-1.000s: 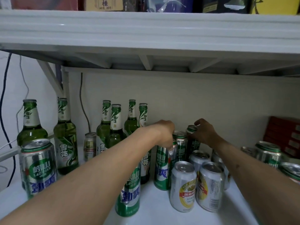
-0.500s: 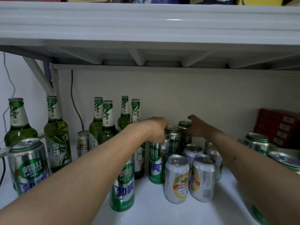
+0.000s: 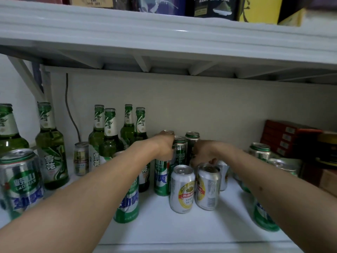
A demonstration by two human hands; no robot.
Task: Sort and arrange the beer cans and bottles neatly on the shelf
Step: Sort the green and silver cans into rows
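I am seeing my left grip (image 3: 164, 146) clamping around the top of a tall green can (image 3: 161, 177) on the shelf (image 3: 182, 232). My right grip (image 3: 203, 152) is curling over a short can (image 3: 223, 175) behind two white cans (image 3: 182, 189); whether it grasps it I cannot tell. Green bottles (image 3: 109, 136) are standing left of the left grip.

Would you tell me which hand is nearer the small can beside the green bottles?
Left. The left hand is right of the small can; the right hand is farther right.

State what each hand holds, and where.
Left hand grips a tall green can at its top. Right hand reaches over the silver cans; its hold cannot be told.
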